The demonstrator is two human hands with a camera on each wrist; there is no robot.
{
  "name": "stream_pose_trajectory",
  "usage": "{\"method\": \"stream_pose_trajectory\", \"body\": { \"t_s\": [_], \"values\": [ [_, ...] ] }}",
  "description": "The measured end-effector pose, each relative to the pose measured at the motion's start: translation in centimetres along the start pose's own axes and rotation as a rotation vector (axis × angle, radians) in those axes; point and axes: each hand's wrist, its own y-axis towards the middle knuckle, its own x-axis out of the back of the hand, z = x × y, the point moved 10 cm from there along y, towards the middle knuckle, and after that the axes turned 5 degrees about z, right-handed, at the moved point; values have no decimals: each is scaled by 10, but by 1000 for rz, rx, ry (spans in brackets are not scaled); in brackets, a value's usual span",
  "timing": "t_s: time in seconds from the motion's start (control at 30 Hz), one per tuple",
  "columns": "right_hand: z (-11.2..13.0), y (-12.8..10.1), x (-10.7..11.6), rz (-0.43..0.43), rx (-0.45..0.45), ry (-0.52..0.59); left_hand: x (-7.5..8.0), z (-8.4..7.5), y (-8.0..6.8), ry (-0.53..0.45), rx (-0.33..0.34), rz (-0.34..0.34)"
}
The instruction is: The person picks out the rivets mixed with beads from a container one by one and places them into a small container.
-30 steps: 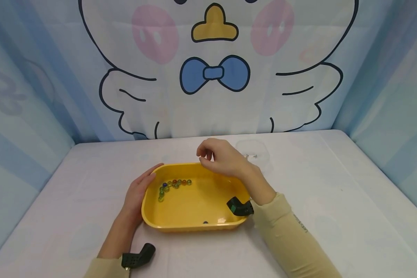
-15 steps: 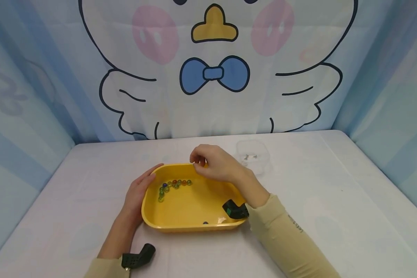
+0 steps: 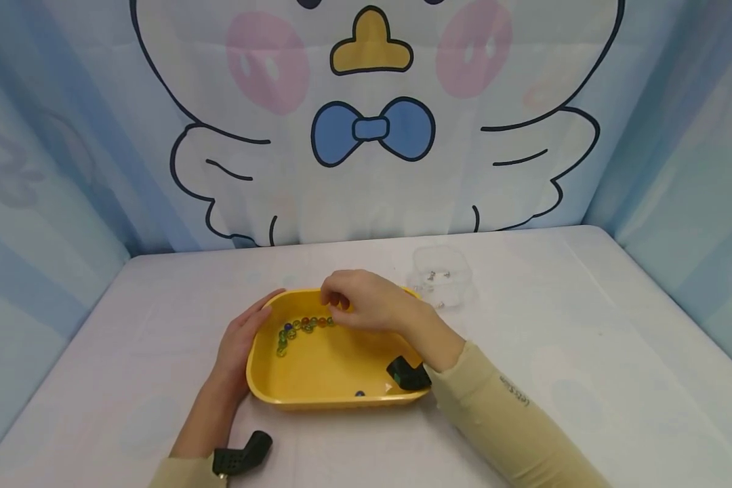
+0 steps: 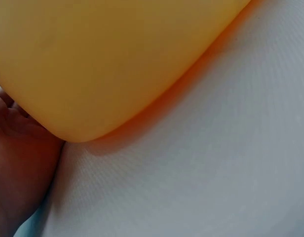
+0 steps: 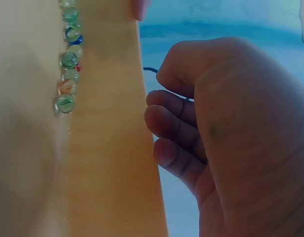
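A yellow tray [image 3: 335, 366] holds several glass marbles [image 3: 297, 325], lined up along its far-left wall. A lone blue marble [image 3: 360, 393] sits by the near wall. My left hand [image 3: 239, 346] lies along the tray's left side, fingers fairly straight and their tips at the far-left corner. Over the far wall hovers my right hand [image 3: 366, 298], fingers curled in, its tips close to the right end of the marble row. In the right wrist view, the curled fingers [image 5: 162, 121] show beside the tray's edge; I cannot tell whether they pinch something small.
Behind the right hand stands a clear plastic box [image 3: 442, 271] with small shiny bits in and around it. A white cloth covers the table [image 3: 585, 352]. A printed curtain [image 3: 375, 190] hangs along the back, with blue cloth on both sides.
My right hand has moved left and toward me, down over the tray's far wall, uncovering more of the clear box. The left hand and the marbles stay put.
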Motion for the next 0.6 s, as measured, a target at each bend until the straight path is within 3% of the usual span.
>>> {"method": "stream_pose_trajectory", "body": {
  "t_s": [0.2, 0.6],
  "values": [
    [4, 6, -14, 96, -15, -22, 1, 1, 0, -6, 0, -3],
    [3, 14, -34, 173, -21, 22, 3, 1, 1, -10, -10, -2]
  ]
}}
